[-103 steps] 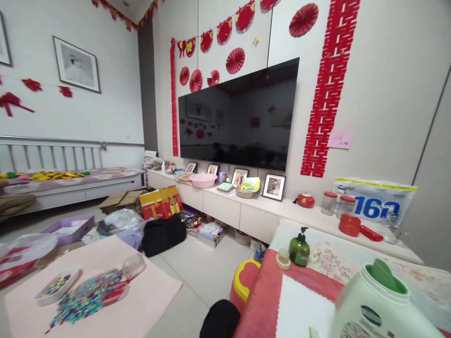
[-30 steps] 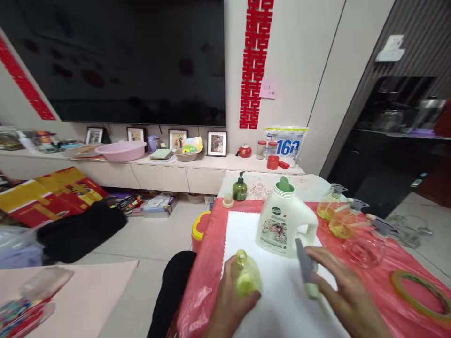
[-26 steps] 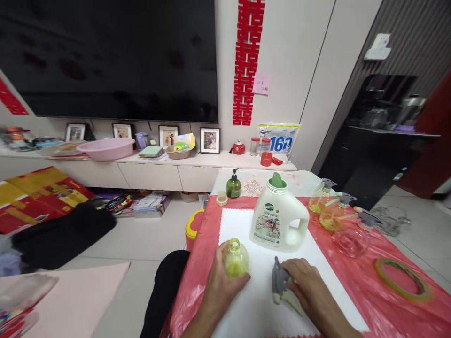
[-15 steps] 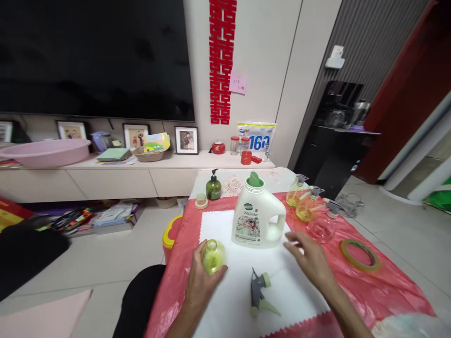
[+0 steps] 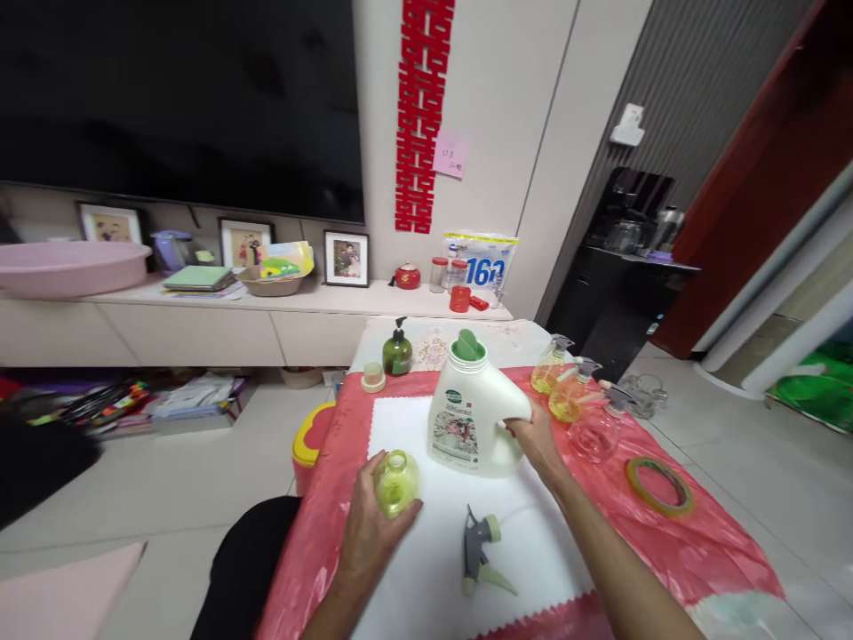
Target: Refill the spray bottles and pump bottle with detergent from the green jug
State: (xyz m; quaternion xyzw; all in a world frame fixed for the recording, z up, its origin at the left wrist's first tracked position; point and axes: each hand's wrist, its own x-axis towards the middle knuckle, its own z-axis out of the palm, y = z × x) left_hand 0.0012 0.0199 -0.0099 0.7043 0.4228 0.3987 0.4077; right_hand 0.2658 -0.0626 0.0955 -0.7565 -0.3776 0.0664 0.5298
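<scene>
My left hand (image 5: 374, 524) is wrapped round a small yellow-green see-through bottle (image 5: 398, 487) with an uncovered mouth, held upright over the white mat (image 5: 426, 551). The fingers of my right hand (image 5: 533, 434) are closed round the handle of a large white detergent jug (image 5: 453, 436). That jug is uncapped, shows a green spout in its neck, and leans slightly. Between my forearms a grey and green trigger spray head (image 5: 477, 549) lies on the mat. The jug's cap (image 5: 373, 379) appears to be the pale cup at the mat's far left.
A dark green pump bottle (image 5: 398, 351) stands behind the jug. To the right are spray bottles, two yellow (image 5: 565, 402) and one pink (image 5: 595, 436), and a tape roll (image 5: 659, 486) on the red tablecloth (image 5: 706, 533). A yellow-topped stool (image 5: 307, 436) is at the left.
My right hand has moved left and taken hold of the jug's handle; the jug now tilts a little. My left hand still holds the small bottle. The view has shifted slightly.
</scene>
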